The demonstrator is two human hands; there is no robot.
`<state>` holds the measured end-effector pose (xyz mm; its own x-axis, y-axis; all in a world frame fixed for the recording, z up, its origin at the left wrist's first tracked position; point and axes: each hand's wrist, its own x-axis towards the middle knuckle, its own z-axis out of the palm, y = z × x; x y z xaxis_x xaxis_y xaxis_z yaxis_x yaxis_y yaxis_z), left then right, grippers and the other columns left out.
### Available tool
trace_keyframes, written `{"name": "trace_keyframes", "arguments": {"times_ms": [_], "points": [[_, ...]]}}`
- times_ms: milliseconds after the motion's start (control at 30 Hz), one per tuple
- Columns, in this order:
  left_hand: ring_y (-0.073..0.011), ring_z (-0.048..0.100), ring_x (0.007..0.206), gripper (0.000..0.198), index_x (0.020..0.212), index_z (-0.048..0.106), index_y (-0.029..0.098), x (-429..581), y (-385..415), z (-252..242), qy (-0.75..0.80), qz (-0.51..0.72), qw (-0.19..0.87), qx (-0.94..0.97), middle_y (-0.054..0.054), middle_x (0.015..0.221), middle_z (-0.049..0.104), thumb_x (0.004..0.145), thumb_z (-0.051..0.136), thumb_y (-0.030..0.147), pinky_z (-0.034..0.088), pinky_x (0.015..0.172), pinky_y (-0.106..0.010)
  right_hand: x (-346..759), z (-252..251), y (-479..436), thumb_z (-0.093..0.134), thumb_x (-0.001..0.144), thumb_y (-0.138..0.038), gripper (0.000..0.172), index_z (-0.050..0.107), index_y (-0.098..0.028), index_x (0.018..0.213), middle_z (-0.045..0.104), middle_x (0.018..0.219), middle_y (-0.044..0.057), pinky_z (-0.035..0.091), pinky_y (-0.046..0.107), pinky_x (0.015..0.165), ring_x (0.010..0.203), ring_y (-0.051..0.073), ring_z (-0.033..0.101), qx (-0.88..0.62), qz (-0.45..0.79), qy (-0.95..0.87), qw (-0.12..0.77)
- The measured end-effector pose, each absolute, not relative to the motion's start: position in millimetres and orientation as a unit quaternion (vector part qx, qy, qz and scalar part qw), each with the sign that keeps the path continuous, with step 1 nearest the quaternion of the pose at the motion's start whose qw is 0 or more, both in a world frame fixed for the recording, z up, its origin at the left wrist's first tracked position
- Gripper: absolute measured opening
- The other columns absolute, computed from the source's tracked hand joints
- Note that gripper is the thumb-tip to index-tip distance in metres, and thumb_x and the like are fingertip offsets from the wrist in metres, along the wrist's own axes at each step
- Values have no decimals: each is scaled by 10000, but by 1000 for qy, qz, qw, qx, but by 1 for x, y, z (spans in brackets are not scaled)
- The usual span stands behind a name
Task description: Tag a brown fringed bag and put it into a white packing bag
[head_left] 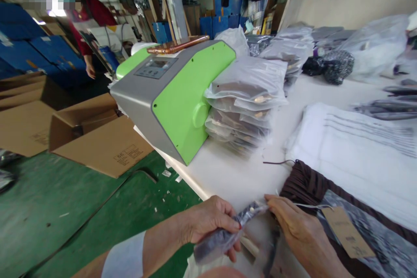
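Note:
My left hand (218, 221) is closed around a small clear plastic bag (216, 243) with something dark folded inside. The bag's far end reaches toward my right hand (295, 226), whose fingertips pinch at that end, close to the table's front edge. Just right of my right hand lies a brown cardboard hang tag (348, 231) on a white string. It rests over a dark garment in clear plastic (387, 243) and a bundle of dark brown cord (306, 184). What the bag contains is blurred.
A green and grey machine (185, 104) stands on the table's left side. Beside it is a stack of bagged items (244, 104). White folded cloth (355, 152) lies at right. Open cardboard boxes (97, 143) sit on the green floor. A person in a red sleeve (97, 8) is at far left.

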<state>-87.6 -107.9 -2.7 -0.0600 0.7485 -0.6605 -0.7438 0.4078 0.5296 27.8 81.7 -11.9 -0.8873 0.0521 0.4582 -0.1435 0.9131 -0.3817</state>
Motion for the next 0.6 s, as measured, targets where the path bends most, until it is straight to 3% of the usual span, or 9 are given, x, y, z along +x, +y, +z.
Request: {"name": "trace_keyframes", "arguments": {"times_ms": [167, 267, 467, 600], "points": [[-176, 589, 377, 283, 659, 499, 145, -85, -99, -2, 475, 545, 691, 2, -59, 497, 644, 501, 700, 266, 446, 446, -252, 29, -11, 84, 350, 817, -41, 278, 586, -181, 863, 703, 937, 99, 572, 231, 632, 802, 165, 687, 16, 241, -948, 207], [-138, 547, 345, 247, 643, 519, 143, -84, -96, 2, 503, 539, 676, 5, -50, 492, 640, 480, 668, 252, 381, 371, -194, 29, -12, 85, 336, 818, -33, 296, 596, -170, 849, 681, 982, 117, 577, 251, 631, 805, 174, 686, 0, 233, -954, 188], [-70, 438, 306, 199, 674, 574, 131, -85, -100, 10, 550, 533, 642, 33, -25, 484, 623, 514, 626, 237, 307, 296, -153, 30, -15, 86, 309, 827, 1, 338, 585, -126, 977, 632, 1040, 139, 545, 277, 829, 977, 173, 629, 17, 197, -956, 219], [-65, 421, 289, 222, 685, 567, 138, -87, -100, 10, 566, 513, 644, 37, -24, 475, 618, 518, 625, 272, 285, 276, -145, 30, -14, 82, 322, 811, -1, 314, 594, -117, 916, 642, 961, 142, 574, 278, 730, 889, 193, 647, 28, 137, -955, 260]]}}
